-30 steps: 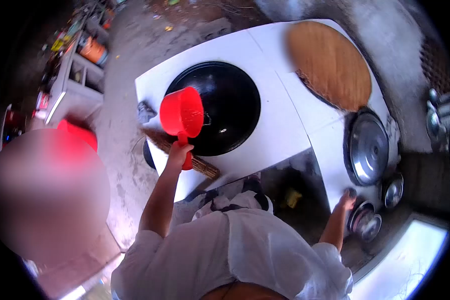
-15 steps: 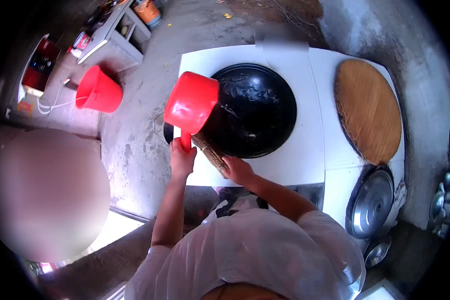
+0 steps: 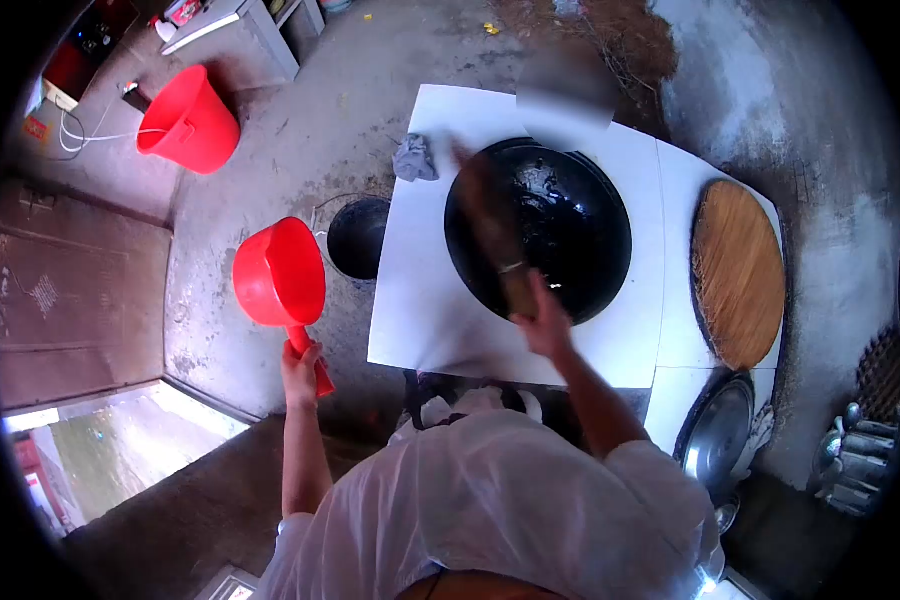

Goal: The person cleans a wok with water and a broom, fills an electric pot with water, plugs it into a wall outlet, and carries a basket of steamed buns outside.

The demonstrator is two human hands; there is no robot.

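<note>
Held by its handle in my left hand (image 3: 302,372), a red dipper (image 3: 282,275) is out to the left of the white stove top (image 3: 420,310), over the floor. My right hand (image 3: 547,320) is closed round the near end of a brown brush (image 3: 492,220), which looks like bundled stalks and is blurred at its far end. The brush lies across the left part of a large black wok (image 3: 580,230) set into the stove top. Whether it touches the wok I cannot tell. A crumpled grey cloth (image 3: 414,158) rests near the stove top's left edge.
A black bucket (image 3: 358,238) stands on the floor beside the stove. Farther left is a red bucket (image 3: 195,122) with a white hose. On the right are a round wooden lid (image 3: 740,275), a metal lid (image 3: 718,435) and hanging metal utensils (image 3: 855,465).
The dipper in my left hand has moved left, away from the wok. My right hand came over from the far right, took hold of the brush and lifted it over the wok.
</note>
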